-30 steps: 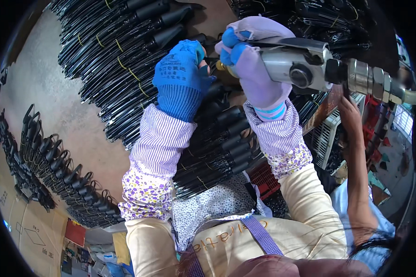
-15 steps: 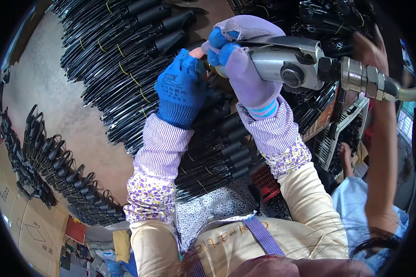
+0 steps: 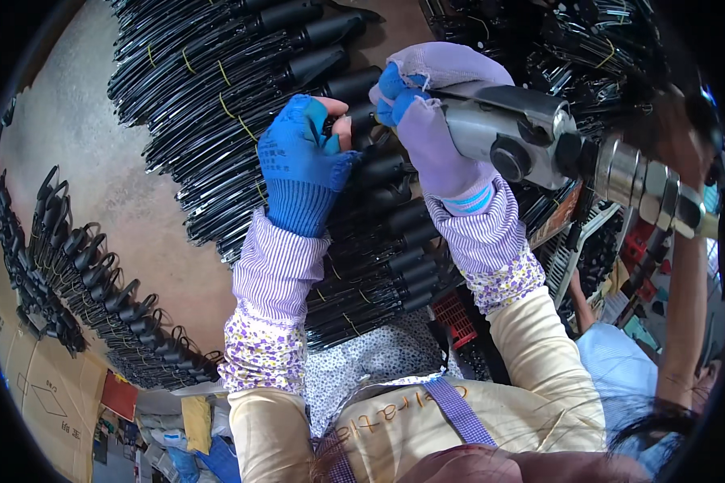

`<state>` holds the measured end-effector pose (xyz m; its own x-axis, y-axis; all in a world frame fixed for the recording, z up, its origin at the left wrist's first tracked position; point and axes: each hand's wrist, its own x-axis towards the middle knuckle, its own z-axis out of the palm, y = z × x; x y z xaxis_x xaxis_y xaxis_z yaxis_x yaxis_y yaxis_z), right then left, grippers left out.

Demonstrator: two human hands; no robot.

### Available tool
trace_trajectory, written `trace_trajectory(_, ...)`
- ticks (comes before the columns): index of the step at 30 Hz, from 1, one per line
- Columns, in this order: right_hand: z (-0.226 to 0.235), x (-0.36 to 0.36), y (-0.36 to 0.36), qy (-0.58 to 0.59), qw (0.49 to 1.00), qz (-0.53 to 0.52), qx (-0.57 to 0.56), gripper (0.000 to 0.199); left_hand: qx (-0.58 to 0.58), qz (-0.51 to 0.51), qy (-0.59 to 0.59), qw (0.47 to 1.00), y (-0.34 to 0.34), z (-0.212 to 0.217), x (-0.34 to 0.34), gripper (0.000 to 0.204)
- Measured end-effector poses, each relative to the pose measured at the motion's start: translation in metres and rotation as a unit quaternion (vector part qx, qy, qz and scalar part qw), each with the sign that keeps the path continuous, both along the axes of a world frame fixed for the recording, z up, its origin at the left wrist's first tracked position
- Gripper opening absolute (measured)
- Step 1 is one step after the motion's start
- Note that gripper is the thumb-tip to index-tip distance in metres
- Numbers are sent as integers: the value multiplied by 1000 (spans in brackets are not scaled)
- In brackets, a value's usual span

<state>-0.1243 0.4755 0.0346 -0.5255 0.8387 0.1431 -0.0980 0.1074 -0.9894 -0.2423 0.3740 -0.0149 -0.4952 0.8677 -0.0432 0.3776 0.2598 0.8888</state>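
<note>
While the left hand (image 3: 306,165) pinches a black handle (image 3: 361,129), the right hand (image 3: 435,121) clasps the metal power tool (image 3: 515,133). It looks heavy and rigid; hold its body.

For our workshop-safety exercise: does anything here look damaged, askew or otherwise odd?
The left hand wears a blue glove whose tips are gone, so bare fingers pinch the black parts right beside the metal power tool gripped by the right hand.

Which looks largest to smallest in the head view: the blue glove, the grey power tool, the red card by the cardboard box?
1. Grey power tool, though nearness to the camera enlarges it.
2. Blue glove on the left hand, not far behind.
3. Red card, clearly smallest, though farther off.
</note>
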Motion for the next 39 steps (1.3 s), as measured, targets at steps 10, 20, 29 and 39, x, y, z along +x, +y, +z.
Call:
trace_trajectory(10, -7, -20, -9, 4, 995, 12, 103, 17, 49, 2, -57, 997, -8, -7, -10, 8)
trace_trajectory(20, -5, -30, -14, -34, 995, -13, 89, 11, 107, 8, -40, 993, -14, -17, -10, 11)
trace_trajectory(29, -2, -32, -9, -115, 931, 90, 335, 8, 96, -3, -17, 995, -20, -15, -15, 12)
trace_trajectory(39, -11, -26, -17, -120, 983, 4, 142, 8, 92, -14, -18, 995, -18, -16, -14, 22)
